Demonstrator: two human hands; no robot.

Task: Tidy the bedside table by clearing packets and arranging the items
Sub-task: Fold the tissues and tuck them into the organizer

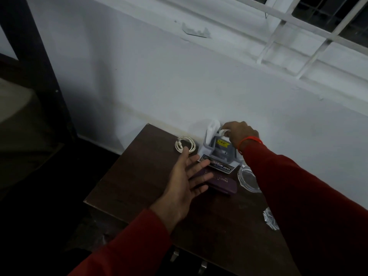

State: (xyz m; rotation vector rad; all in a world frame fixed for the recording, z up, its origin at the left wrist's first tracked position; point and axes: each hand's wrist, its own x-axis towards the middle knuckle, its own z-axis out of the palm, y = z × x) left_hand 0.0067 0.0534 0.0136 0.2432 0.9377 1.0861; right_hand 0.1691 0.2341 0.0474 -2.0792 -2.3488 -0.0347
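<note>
Red sleeves enter from the bottom edge, one on each arm. Dark wooden bedside table (139, 188) fills the lower centre, its far edge against the white wall.

Left hand (185, 182): released, fingers spread flat, palm down over the near end of a purple case (223, 185) lying mid-table. Contact with the case cannot be confirmed.

Right hand (242, 134): at the far edge, fingers pinched on a small white object at the top of a grey-and-white holder (217, 152). What the object is cannot be told. An orange band sits on that wrist. The holder stands upright against the wall, a white packet poking from its left compartment and a yellow label inside.

Clear glass dish (248, 179): just right of the case, partly behind the right sleeve.

White coiled cable (185, 145): far edge, left of the holder, apart from it.

Crumpled silvery wrapper (269, 218): right edge of the table, well apart from the rest.
</note>
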